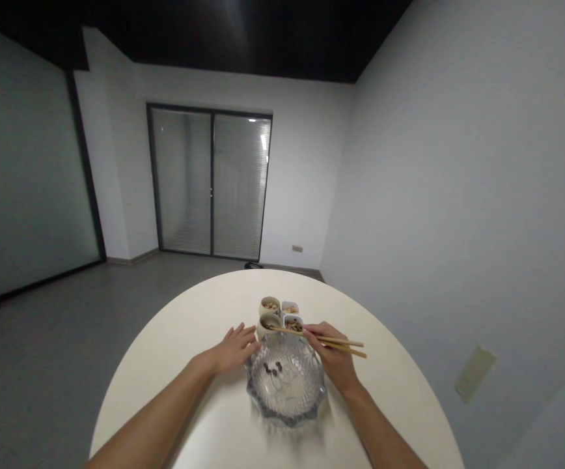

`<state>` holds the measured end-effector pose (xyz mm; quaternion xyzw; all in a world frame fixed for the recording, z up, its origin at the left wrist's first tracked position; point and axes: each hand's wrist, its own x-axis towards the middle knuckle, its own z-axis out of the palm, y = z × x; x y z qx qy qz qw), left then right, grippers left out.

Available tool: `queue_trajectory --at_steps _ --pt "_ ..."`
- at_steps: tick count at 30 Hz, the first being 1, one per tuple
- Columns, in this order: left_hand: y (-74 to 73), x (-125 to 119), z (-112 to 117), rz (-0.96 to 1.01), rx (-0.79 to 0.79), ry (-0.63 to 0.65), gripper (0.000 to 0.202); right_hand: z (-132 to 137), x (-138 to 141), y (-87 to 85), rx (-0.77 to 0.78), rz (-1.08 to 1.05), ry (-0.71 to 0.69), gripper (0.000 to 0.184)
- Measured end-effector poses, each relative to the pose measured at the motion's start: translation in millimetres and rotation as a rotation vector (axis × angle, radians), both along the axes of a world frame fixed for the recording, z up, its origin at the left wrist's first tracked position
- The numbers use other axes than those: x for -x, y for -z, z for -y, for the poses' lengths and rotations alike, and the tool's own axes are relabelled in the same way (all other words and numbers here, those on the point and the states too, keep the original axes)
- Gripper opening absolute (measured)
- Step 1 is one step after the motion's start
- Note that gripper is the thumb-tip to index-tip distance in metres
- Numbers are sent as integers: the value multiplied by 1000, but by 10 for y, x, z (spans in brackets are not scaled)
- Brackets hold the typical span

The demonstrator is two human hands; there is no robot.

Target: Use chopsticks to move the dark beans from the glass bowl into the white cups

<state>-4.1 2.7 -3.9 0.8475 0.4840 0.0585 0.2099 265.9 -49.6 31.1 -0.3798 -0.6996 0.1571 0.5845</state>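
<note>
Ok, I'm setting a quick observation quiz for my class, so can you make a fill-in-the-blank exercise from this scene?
The right hand holds chopsticks made of ____.
The left hand, open, sits beside the rim of the ____ bowl.
Behind that bowl stand ____ small cups with food in them.

Missing words: wood, glass, four.

No legible text, label, brand or number in view. Small cups [270,306] on the round table [214,299]: no readable marks, though the view is probably too coarse to be sure. Beige wall plate [475,373] right of the table and wall socket [297,248] beyond it: nothing readable.
</note>
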Motion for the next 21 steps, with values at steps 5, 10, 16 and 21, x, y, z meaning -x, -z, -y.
queue_trajectory --at_steps 5,10,16,21 --pt "-19 11 18 -1 6 6 60 1 -13 -15 6 -9 55 19" --pt "-24 22 23 6 13 5 59 41 -44 -68 45 -28 69 24" --pt "22 34 -16 19 -8 8 59 80 -41 -73 218 44 -64 31" --pt "2 19 -11 8 -6 6 59 69 -24 -42 278 74 -121 30"
